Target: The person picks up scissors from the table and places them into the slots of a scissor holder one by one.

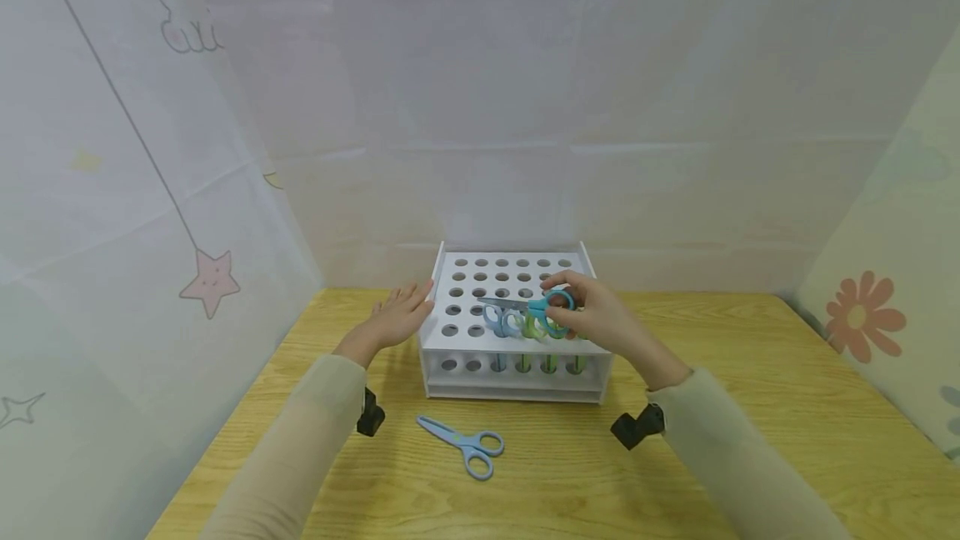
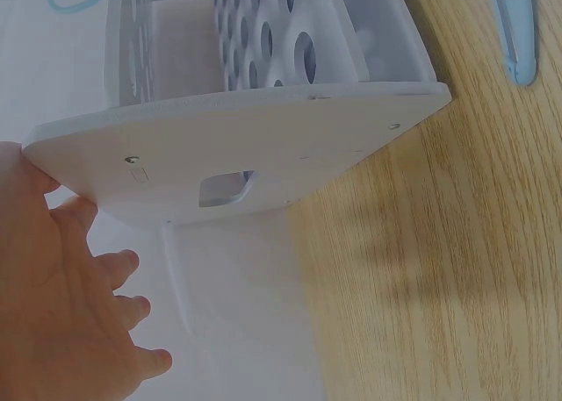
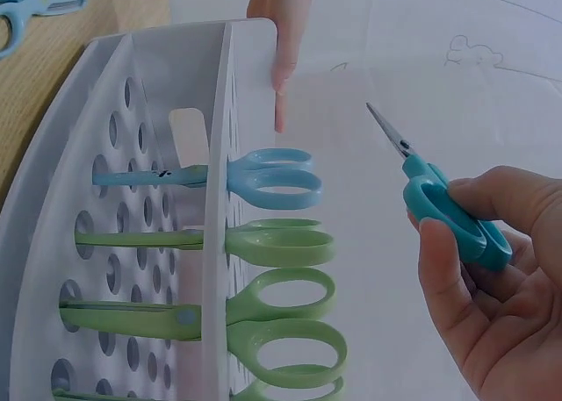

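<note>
Above the front right of a white rack (image 1: pixel 517 343) with rows of round holes, my right hand (image 1: pixel 600 319) pinches teal-handled scissors (image 3: pixel 443 208) by the handles. Their metal blades point left in the head view, clear of the rack. My left hand (image 1: pixel 396 317) touches the rack's left side panel (image 2: pixel 237 146) with its fingers straight. Blue scissors (image 3: pixel 277 189) and several green scissors (image 3: pixel 294 344) stand in the front row of holes, handles up. Another pair of blue scissors (image 1: pixel 465 444) lies on the table before the rack.
The wooden table (image 1: pixel 712 440) carries the rack near its back edge. White printed cloth (image 1: pixel 480 107) hangs behind and at both sides. A black wrist camera (image 1: pixel 637 426) sits on the right sleeve, another camera (image 1: pixel 371 413) on the left.
</note>
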`<move>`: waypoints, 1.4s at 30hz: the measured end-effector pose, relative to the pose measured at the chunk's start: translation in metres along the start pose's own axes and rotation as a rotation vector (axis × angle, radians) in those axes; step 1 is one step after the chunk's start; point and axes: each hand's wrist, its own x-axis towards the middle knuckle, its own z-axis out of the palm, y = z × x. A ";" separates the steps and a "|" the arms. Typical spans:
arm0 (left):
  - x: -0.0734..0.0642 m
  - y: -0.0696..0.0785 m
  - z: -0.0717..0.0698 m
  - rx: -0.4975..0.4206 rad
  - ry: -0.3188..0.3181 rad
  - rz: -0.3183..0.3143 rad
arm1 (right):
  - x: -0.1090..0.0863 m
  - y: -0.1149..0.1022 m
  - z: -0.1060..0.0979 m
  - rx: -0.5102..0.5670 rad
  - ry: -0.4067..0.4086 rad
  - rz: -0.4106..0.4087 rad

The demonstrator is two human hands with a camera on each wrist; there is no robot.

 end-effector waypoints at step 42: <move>0.000 0.001 0.001 -0.003 0.004 -0.010 | 0.043 -0.022 0.015 -0.183 0.071 -0.057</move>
